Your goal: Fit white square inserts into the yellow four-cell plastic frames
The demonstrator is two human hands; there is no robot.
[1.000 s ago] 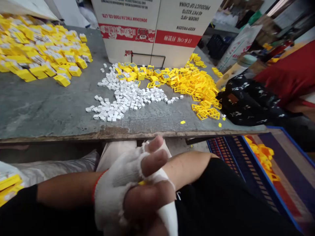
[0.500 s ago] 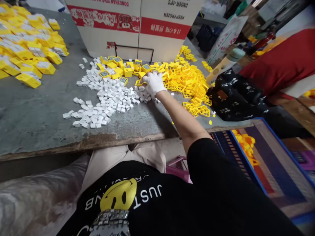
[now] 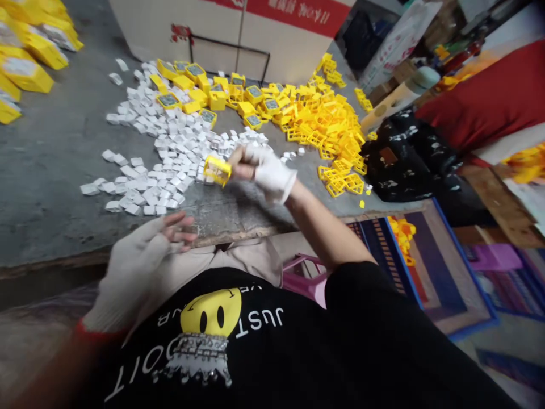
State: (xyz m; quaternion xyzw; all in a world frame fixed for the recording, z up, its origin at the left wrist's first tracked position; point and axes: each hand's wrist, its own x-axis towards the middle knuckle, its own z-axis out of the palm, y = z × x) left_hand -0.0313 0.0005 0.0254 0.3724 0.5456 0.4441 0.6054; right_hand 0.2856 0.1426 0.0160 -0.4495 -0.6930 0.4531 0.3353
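My right hand (image 3: 266, 169), in a white fingerless glove, pinches a yellow plastic frame (image 3: 217, 170) by one end, above the near side of the white pieces. The frame has openings in it. Lower left, my gloved left hand (image 3: 142, 261) hovers at the table edge with fingers apart and nothing in them; motion blurs it a little. Small white plastic pieces (image 3: 145, 183) lie loose between and beyond my hands. Behind them are yellow blocks with grey faces (image 3: 183, 82), and to the right a heap of yellow frames (image 3: 327, 122).
A large white and red carton (image 3: 213, 28) stands at the back of the grey table (image 3: 51, 187). Larger yellow blocks (image 3: 25, 62) pile up far left. A black patterned bag (image 3: 404, 159) and a bottle (image 3: 404, 96) are at right, above a blue-edged crate (image 3: 451, 272).
My right hand has drawn back from the heap toward me, now with a yellow frame in its fingers. My left hand has come into view at lower left. The view has tilted down.
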